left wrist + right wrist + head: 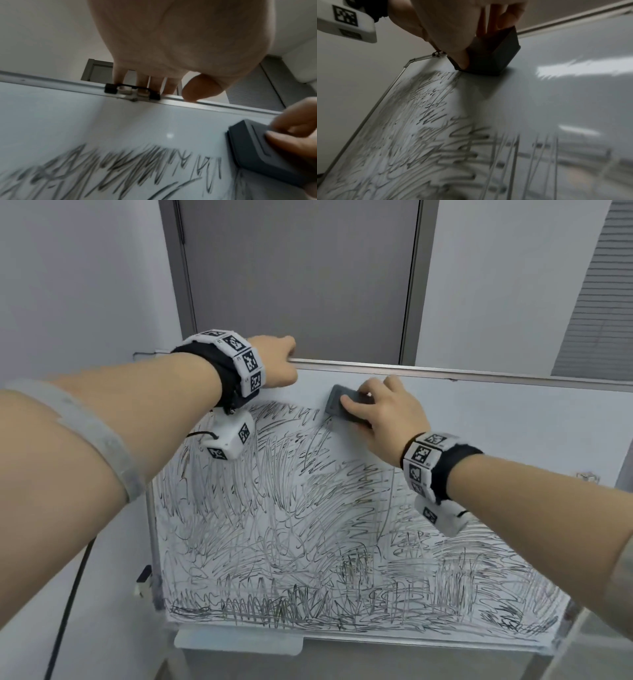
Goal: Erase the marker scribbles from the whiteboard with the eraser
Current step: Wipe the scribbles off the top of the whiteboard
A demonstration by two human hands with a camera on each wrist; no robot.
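The whiteboard (496, 419) leans in front of me, its left and lower parts covered with black marker scribbles (291, 535); the upper right area is wiped white. My right hand (383, 412) grips the dark grey eraser (337, 402) and presses it flat on the board near the top edge, at the scribbles' upper border. In the right wrist view the eraser (489, 56) sits against the board (556, 101) with my thumb on its side. My left hand (277, 361) grips the board's metal top rail (376, 368), fingers hooked over it. The left wrist view shows that hand (171, 54), the eraser (254, 152) and the scribbles (120, 169).
A grey door (298, 275) stands behind the board, with white walls either side and window blinds (603, 302) at the right. A black cable (68, 604) hangs at the left. A small white tray (236, 642) is fixed under the board's lower edge.
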